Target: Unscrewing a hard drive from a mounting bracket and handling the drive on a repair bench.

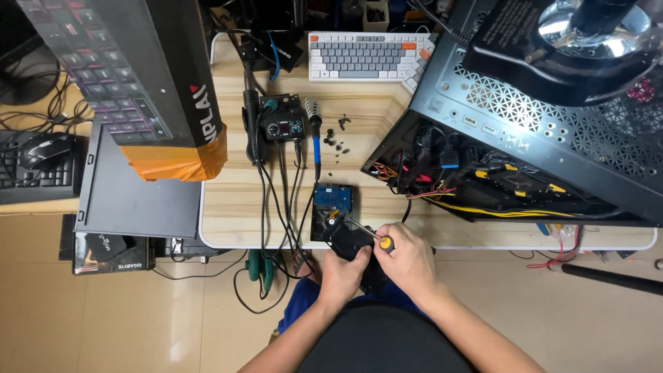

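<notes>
My left hand (343, 271) clamps the black part (351, 242) steady at the worktop (359, 138) edge, beside the hard drive (332, 200), so my right hand (407, 259), gripping the screwdriver (373, 237), can bear on it.

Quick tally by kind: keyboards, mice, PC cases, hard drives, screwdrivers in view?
Keyboards: 2, white-grey, black
Mice: 1
PC cases: 1
Hard drives: 1
Screwdrivers: 1, in right hand
Total: 6
</notes>
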